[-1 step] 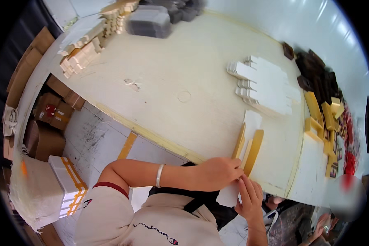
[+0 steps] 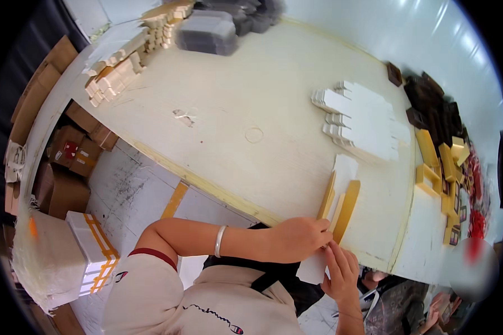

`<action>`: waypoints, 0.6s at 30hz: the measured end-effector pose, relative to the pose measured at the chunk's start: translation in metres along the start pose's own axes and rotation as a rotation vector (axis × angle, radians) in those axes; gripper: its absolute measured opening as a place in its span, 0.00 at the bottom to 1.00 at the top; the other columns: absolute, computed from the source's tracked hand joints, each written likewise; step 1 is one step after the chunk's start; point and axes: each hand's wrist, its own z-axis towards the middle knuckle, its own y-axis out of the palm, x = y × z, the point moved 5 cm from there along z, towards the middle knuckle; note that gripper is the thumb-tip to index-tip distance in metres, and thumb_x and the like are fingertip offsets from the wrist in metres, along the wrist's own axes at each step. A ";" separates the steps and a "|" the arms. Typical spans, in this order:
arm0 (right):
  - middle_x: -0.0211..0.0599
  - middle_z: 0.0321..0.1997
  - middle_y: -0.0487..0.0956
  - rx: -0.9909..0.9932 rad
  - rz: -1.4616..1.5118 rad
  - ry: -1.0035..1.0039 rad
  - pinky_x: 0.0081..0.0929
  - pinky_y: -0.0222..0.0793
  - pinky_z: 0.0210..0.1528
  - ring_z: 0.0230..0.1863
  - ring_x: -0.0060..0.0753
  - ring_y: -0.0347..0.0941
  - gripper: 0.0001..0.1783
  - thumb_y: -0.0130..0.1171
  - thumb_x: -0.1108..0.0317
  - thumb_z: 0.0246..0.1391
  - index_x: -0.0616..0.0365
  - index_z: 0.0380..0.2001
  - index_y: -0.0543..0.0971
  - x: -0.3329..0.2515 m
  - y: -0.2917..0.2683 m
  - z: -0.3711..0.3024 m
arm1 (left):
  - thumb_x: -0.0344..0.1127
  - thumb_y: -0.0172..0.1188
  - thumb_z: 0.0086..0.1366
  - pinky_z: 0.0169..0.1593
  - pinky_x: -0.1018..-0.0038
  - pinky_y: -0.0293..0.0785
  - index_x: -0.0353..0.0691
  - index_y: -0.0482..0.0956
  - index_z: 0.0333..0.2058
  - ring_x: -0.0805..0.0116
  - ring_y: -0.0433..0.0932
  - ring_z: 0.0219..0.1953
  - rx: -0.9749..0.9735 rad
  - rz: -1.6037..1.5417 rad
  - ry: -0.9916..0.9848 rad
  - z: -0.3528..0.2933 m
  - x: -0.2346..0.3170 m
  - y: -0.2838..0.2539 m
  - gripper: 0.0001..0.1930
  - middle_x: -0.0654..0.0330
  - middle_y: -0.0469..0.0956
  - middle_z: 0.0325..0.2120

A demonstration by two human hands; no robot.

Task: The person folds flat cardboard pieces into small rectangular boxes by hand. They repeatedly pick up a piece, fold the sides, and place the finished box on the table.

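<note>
A partly folded carton (image 2: 345, 209), white inside with gold-yellow side walls, lies at the table's near right edge and points away from me. My left hand (image 2: 302, 239) reaches across from the left, wrist bangled, its fingers closed on the carton's near end. Against the same end, my right hand (image 2: 341, 267) comes up from below with its fingertips pinched close to the left ones. A white flap (image 2: 313, 268) hangs below my hands, over the table edge. The exact fold between the fingers is hidden.
Flat white carton blanks (image 2: 369, 120) are stacked beyond the carton. Gold boxes (image 2: 428, 178) and dark brown boxes (image 2: 430, 100) line the right side. More blanks (image 2: 114, 78) and grey wrapped bundles (image 2: 207, 33) sit far left. Another person's hand (image 2: 435, 312) shows at lower right.
The table and the things on it appear slightly lower in the picture. Both hands keep their hold on the carton's near end.
</note>
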 end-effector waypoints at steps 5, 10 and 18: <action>0.50 0.47 0.79 0.058 0.100 0.026 0.38 0.73 0.39 0.40 0.47 0.77 0.24 0.58 0.79 0.39 0.67 0.45 0.78 0.003 -0.005 0.009 | 0.46 0.66 0.56 0.37 0.64 0.70 0.36 0.68 0.37 0.51 0.72 0.32 -0.157 -0.343 -0.146 0.007 0.002 -0.016 0.22 0.53 0.71 0.31; 0.38 0.32 0.80 0.173 0.397 0.289 0.33 0.67 0.29 0.27 0.40 0.72 0.22 0.63 0.81 0.39 0.63 0.43 0.78 0.024 -0.004 0.026 | 0.48 0.67 0.56 0.40 0.63 0.69 0.36 0.67 0.39 0.50 0.72 0.36 -0.177 -0.419 -0.049 0.000 -0.006 -0.013 0.25 0.49 0.73 0.42; 0.37 0.33 0.79 0.198 0.510 0.324 0.30 0.65 0.31 0.28 0.40 0.68 0.15 0.64 0.80 0.42 0.58 0.36 0.76 0.021 -0.001 0.020 | 0.27 0.61 0.58 0.38 0.65 0.73 0.34 0.72 0.33 0.51 0.75 0.37 0.006 -0.139 -0.147 -0.005 0.008 -0.012 0.07 0.49 0.70 0.46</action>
